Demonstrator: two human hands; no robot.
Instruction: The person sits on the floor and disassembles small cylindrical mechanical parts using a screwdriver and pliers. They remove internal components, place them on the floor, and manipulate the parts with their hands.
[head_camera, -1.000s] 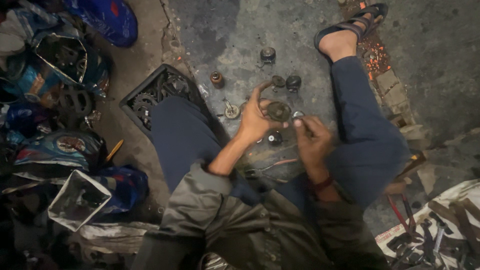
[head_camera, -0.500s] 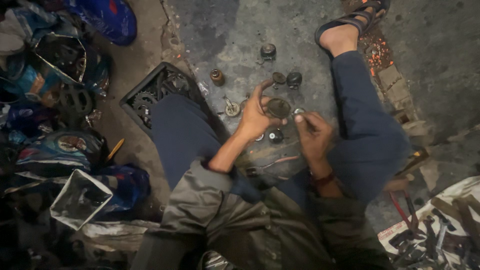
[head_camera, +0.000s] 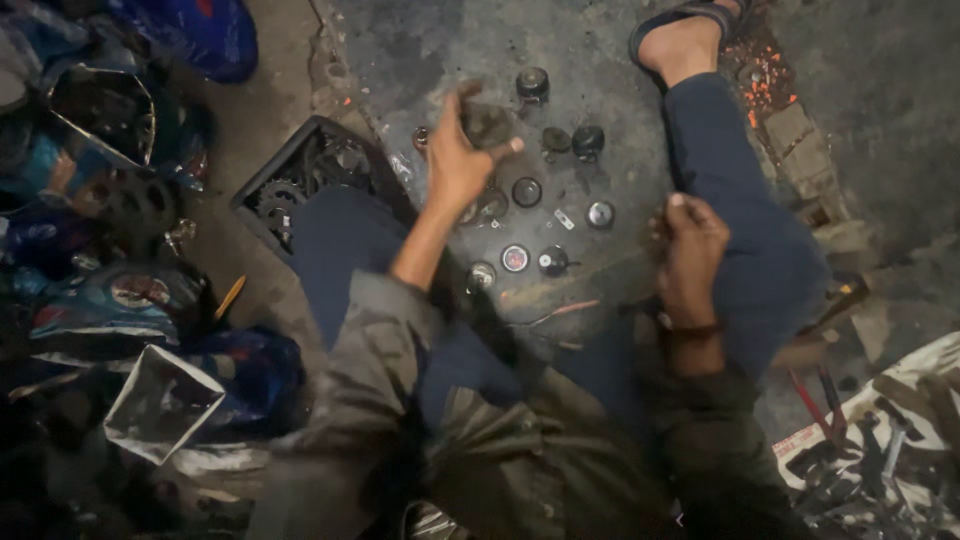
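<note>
I sit on the floor with my legs spread. My left hand (head_camera: 462, 165) is raised over the floor and grips a dark, greasy lump of a metal part (head_camera: 487, 122) between thumb and fingers. My right hand (head_camera: 690, 245) rests by my right knee with its fingers curled into a fist; nothing shows inside it. Between my legs, on the dark stone floor (head_camera: 560, 40), lie several small round parts: a dark cap (head_camera: 527, 192), a ring with a red rim (head_camera: 514, 258), a shiny cap (head_camera: 600, 214) and a small cylinder (head_camera: 533, 82).
A black crate with gears (head_camera: 290, 185) stands by my left thigh. Blue bags and an open metal tin (head_camera: 160, 400) crowd the left side. Pliers and other tools (head_camera: 850, 440) lie on cloth at the lower right. My sandalled foot (head_camera: 685, 40) is at the top.
Both hands were together on a round part between my legs. My left hand has lifted away forward with a dark part, and my right hand has drawn back to my right knee.
</note>
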